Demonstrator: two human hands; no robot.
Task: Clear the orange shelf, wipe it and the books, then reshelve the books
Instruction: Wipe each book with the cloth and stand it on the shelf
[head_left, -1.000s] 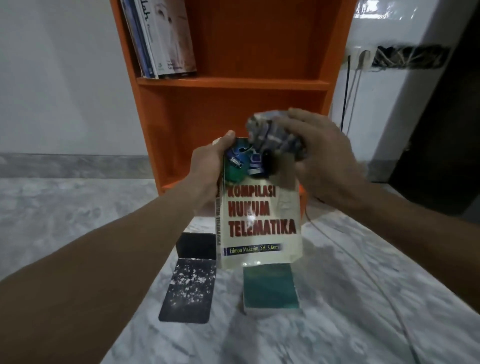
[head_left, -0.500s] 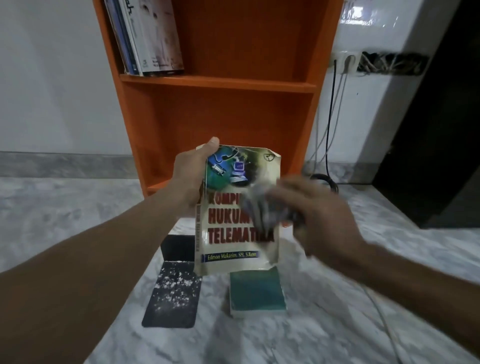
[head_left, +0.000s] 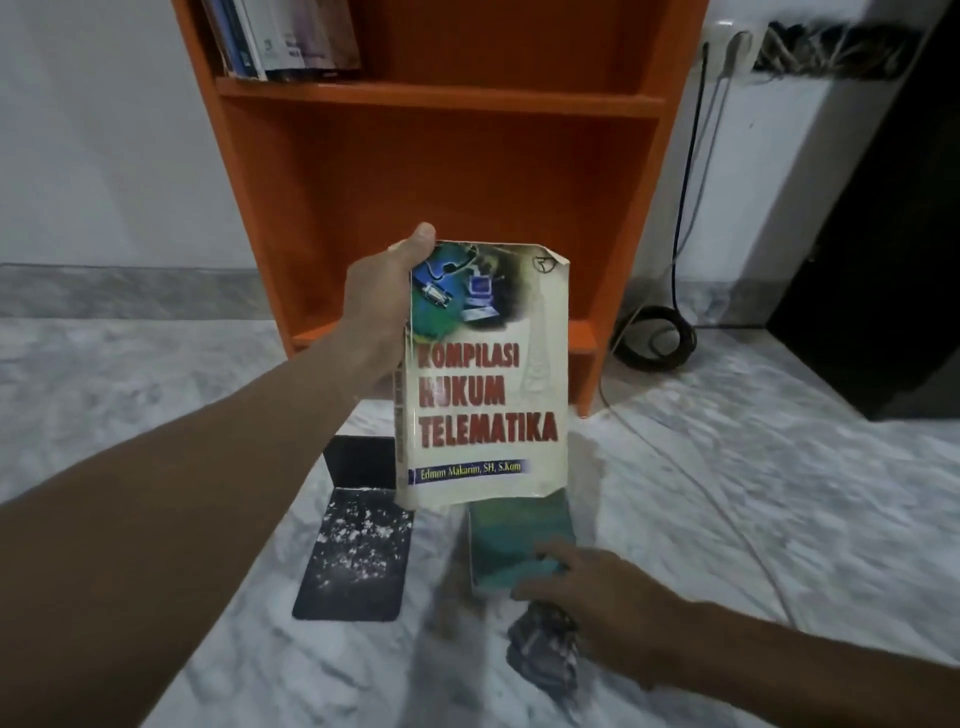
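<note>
Okay, wiping/reshelving stage, going by the layout. The left hand (head_left: 384, 306) grips the paperback "Kompilasi Hukum Telematika" (head_left: 488, 395) by its spine edge, thumb over the top corner. The book is upright, cover toward the camera, in the air in front of the orange shelf (head_left: 441, 98). The right hand (head_left: 587, 587) is low at the marble floor (head_left: 727, 493), fingers reaching onto the near corner of a teal book (head_left: 514, 535) lying flat there. A bunched grey cloth (head_left: 545, 649) sits under the palm; I can't tell if it's pinched or just lying there. A black metal bookend (head_left: 358, 545), its base speckled white, stands on the floor just left of the teal book. A few books (head_left: 291, 41) lean on the upper board. Cables (head_left: 654, 338) are coiled right of the shelf.

Likely next: stand the paperback on a shelf board, which needs a forward reach while keeping it vertical. The teal book then needs lifting and wiping, the bookend last.
</note>
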